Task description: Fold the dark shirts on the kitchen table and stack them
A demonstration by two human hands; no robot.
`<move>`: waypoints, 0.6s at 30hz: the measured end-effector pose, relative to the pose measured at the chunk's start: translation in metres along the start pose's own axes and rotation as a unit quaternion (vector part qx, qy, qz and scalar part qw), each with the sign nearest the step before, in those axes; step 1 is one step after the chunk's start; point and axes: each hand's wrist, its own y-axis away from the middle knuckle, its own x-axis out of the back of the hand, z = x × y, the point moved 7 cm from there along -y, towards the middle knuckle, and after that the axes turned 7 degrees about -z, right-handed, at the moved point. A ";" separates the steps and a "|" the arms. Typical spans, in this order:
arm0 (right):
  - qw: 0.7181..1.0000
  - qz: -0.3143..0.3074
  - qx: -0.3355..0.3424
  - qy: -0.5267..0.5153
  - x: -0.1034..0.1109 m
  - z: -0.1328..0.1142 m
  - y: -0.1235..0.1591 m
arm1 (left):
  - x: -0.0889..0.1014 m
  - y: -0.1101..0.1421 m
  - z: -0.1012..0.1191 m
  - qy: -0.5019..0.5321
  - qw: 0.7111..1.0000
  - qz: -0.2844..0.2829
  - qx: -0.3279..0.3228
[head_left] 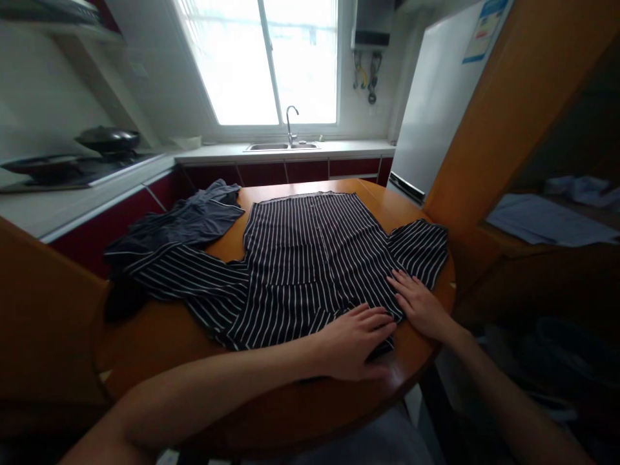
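A black shirt with white stripes lies spread on the round wooden table, its hem toward the window and its collar end toward me. One sleeve stretches out to the left, the other to the right. My left hand reaches across and rests on the collar end, fingers extended, hiding part of the cloth there. Beside it, my right hand lies flat on the shirt's right shoulder, just below the right sleeve, with its fingers spread. Neither hand grips the fabric.
A dark grey-blue heap of clothing sits on the table's left side, touching the left sleeve. Beyond the table are a counter with a sink, a stove with pans and a white refrigerator. Papers lie on a shelf at right.
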 end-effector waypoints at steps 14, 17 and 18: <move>0.999 0.032 -0.009 -0.039 0.007 -0.002 0.002 | 0.021 0.001 0.015 0.072 0.987 -0.103 -0.102; 0.991 0.089 -0.037 -0.088 0.017 0.008 0.003 | 0.044 -0.017 -0.017 0.069 0.995 -0.042 -0.061; 0.986 0.118 -0.054 -0.103 0.023 0.014 0.003 | 0.045 -0.023 -0.031 0.058 0.997 -0.019 -0.038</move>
